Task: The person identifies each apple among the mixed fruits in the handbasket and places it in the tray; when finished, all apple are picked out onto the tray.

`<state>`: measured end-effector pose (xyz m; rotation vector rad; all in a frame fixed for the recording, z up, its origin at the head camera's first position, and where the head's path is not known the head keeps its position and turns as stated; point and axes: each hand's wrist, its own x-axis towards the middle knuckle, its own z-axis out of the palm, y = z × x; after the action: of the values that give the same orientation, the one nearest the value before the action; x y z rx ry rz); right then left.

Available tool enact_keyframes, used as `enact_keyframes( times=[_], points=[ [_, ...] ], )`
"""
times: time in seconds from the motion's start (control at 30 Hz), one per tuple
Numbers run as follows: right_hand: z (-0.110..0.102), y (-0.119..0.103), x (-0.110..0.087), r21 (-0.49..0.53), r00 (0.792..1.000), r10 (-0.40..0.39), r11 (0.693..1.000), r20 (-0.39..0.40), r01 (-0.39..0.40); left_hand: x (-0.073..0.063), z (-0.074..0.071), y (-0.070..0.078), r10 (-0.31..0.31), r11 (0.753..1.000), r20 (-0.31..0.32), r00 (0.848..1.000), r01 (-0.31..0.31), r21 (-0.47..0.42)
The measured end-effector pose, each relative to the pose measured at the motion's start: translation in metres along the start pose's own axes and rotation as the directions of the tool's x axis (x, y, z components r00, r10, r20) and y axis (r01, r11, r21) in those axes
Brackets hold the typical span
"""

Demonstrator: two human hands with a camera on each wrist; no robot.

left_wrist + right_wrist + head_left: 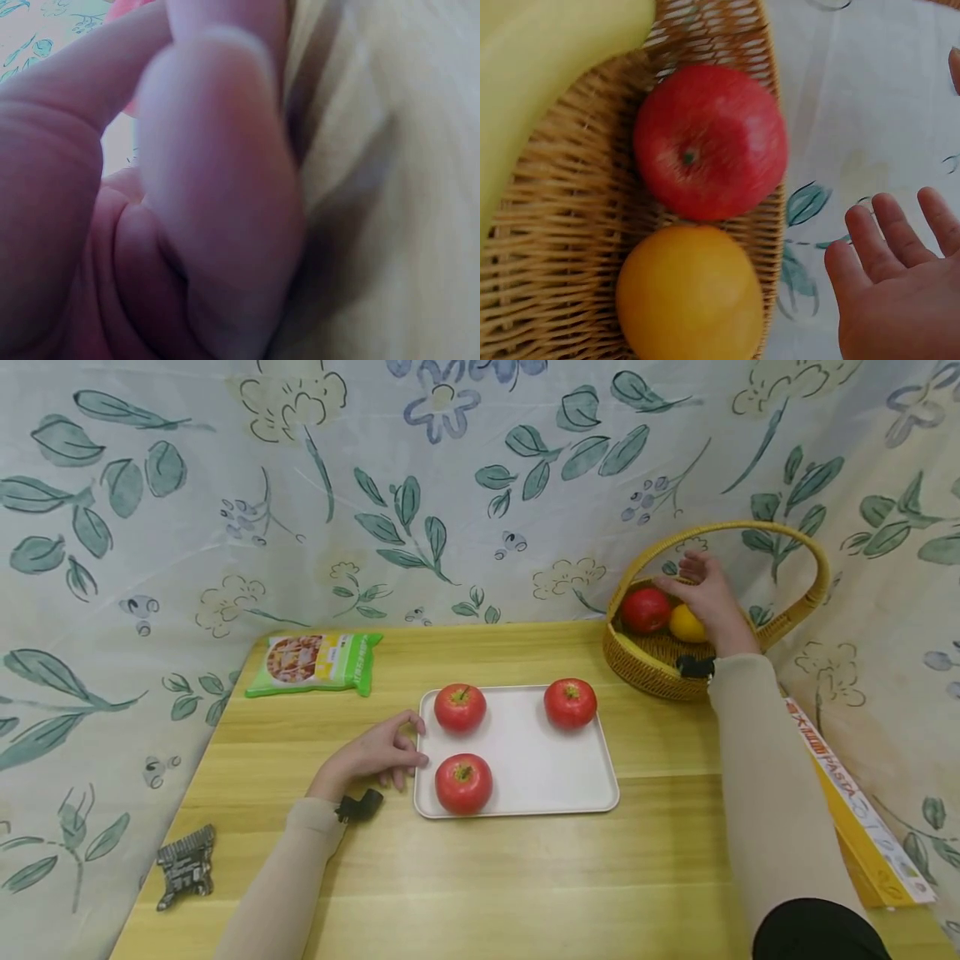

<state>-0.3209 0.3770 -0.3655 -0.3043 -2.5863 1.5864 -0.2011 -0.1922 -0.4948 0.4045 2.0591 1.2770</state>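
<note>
In the head view, my left hand [378,752] rests at the left rim of a white tray [536,768], thumb and index finger touching it, fingers loosely bent. Three red apples lie on the tray: one at back left [460,708], one at front left [462,784], one at back right [570,703]. My right hand [708,593] is over a wicker basket [648,672], fingers extended, holding nothing. Inside the basket are a red apple [710,142], a round yellow-orange fruit [690,292] and a banana [562,60]. Blurred fingers [217,172] fill most of the left wrist view.
A green food packet [315,662] lies at the table's back left. Near the left edge is a small dark, shiny packet [186,866]. A yellow pasta box [862,827] lies along the right side, and the basket's tall handle [720,527] arches over the right hand. Floral cloth surrounds the table.
</note>
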Motion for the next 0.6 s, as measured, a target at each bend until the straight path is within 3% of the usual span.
enact_keyframes(
  times=[0.6],
  points=[
    [0.007, 0.023, 0.021, -0.098, 0.996, 0.019, 0.995, 0.086, -0.011, 0.0, 0.0, 0.0, 0.002, 1.0, 0.002, 1.0, -0.002, -0.003]
  ],
)
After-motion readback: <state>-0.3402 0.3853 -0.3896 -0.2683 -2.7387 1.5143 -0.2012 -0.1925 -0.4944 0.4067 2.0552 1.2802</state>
